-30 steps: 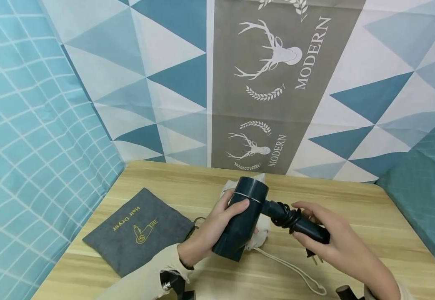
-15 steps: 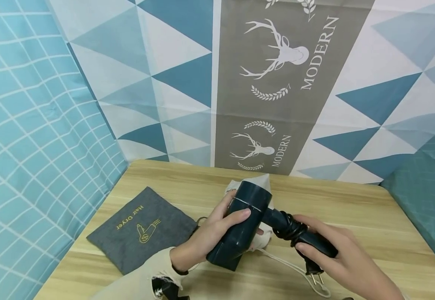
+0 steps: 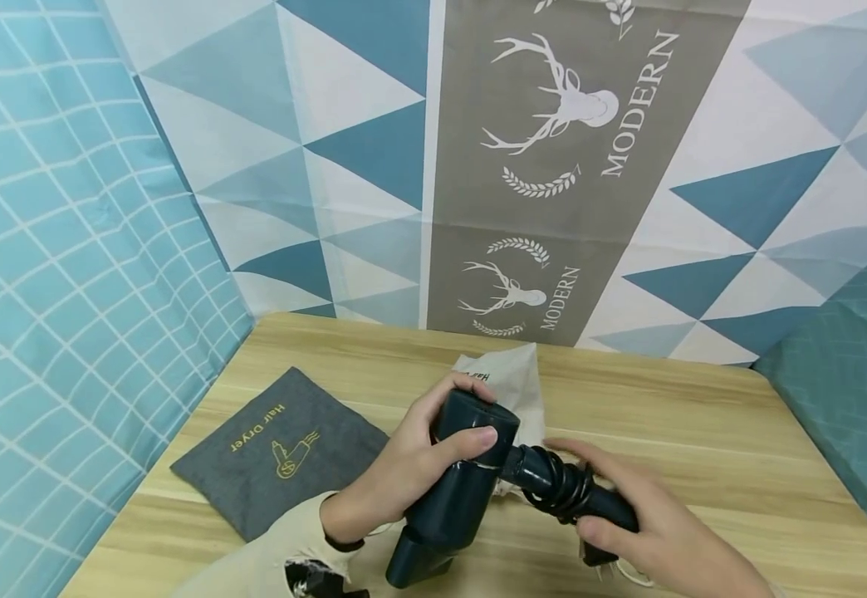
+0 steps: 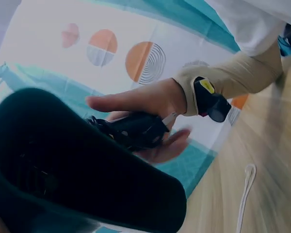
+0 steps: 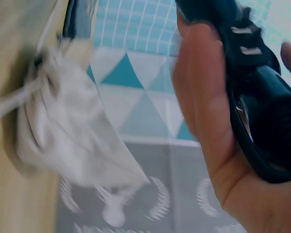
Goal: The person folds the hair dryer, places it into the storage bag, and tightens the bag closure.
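Note:
A dark navy hair dryer point(image 3: 452, 507) is held above the table between both hands, its flat nozzle point(image 3: 413, 561) pointing down toward the near edge. My left hand point(image 3: 407, 473) grips the barrel near its upper end, thumb across the top and fingers round the far side. My right hand point(image 3: 653, 523) holds the handle point(image 3: 609, 508), thumb on the near side and fingers beyond it. A black cord point(image 3: 564, 490) is wound round the handle. In the left wrist view the nozzle's dark opening point(image 4: 43, 165) fills the foreground, with the right hand point(image 4: 145, 107) behind it.
A grey drawstring pouch point(image 3: 284, 457) marked "Hair Dryer" lies flat at the left of the wooden table point(image 3: 710, 432). Behind the dryer lies a crumpled off-white cloth bag point(image 3: 516, 386) with a white drawstring point(image 4: 246, 194). Patterned cloth walls point(image 3: 366, 166) stand along the back and sides.
The dryer has come lower and nearer, its nozzle end swinging downward. My left hand has shifted toward the barrel's upper end. My right hand has moved slightly left with the handle.

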### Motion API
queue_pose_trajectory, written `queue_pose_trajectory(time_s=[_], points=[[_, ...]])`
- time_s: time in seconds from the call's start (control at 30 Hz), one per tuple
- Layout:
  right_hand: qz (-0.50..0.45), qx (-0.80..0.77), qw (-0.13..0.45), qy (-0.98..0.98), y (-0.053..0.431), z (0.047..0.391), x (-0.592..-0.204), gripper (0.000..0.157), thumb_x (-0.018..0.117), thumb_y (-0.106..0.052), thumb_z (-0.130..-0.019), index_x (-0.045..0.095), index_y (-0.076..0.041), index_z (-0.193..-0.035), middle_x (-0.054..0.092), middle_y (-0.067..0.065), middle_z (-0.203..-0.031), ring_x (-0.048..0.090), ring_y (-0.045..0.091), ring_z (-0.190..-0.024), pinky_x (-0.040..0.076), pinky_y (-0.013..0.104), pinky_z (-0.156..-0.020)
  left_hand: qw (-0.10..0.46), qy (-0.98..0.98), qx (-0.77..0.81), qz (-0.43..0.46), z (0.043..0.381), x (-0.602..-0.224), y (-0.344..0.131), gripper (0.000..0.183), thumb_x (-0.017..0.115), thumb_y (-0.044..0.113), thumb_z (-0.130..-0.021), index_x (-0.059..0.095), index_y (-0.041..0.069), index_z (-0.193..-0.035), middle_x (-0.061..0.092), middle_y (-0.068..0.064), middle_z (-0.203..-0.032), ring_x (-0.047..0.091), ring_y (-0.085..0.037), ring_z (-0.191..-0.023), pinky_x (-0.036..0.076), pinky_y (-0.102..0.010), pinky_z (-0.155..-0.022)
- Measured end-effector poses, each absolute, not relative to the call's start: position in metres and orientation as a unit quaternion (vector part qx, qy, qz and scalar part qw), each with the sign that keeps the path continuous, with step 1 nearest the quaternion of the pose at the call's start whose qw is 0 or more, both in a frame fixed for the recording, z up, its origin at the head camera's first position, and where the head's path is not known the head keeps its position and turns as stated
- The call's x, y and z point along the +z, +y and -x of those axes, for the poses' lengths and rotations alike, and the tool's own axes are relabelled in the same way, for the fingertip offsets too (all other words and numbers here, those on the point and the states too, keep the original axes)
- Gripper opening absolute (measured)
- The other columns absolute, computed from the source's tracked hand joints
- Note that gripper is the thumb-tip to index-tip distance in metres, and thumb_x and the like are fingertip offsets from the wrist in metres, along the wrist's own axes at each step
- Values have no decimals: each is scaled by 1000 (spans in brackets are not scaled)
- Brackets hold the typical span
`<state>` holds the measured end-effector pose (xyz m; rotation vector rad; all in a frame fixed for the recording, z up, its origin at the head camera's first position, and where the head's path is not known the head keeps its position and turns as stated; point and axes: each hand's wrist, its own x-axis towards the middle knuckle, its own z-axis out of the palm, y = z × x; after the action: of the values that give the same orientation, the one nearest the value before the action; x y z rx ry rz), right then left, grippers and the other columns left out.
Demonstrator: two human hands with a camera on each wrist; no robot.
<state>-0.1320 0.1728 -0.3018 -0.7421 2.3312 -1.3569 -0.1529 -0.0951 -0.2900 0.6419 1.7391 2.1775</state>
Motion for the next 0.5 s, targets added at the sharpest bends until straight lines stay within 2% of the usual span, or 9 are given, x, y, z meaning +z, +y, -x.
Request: queue_pose_trajectory(time_s=[0.07,0.13,0.23,0.5], points=[[271,-516,233,778,174,135,-307,49,45,-7,-93,30,-22,-137,58,11,-92,60,19,-58,50,33,-46,123,613,745,-231,152,-292,-94,33,55,23,-88,44,16,-118,49,-15,-105,59,-28,-83,51,-45,-66],[285,-523,252,763,176,136,-310,43,42,-5,-94,34,-18,-134,57,13,-85,58,17,-51,48,33,-40,105,619,740,-240,151,-292,-94,31,53,22,-89,44,15,-118,49,-15,-104,59,-27,-83,51,-44,-66],[281,-491,221,794,176,135,-308,34,44,-8,-94,41,-17,-127,57,8,-80,55,12,-48,46,29,-40,76,616,741,-257,148,-291,-92,30,51,19,-90,42,13,-118,49,-14,-105,58,-27,-84,51,-43,-66],[274,-445,131,843,172,129,-303,29,50,-12,-91,47,-20,-119,59,1,-90,57,10,-69,49,26,-55,24,592,746,-302,140,-279,-91,28,46,10,-91,39,6,-118,47,-16,-107,54,-24,-85,51,-39,-69]])
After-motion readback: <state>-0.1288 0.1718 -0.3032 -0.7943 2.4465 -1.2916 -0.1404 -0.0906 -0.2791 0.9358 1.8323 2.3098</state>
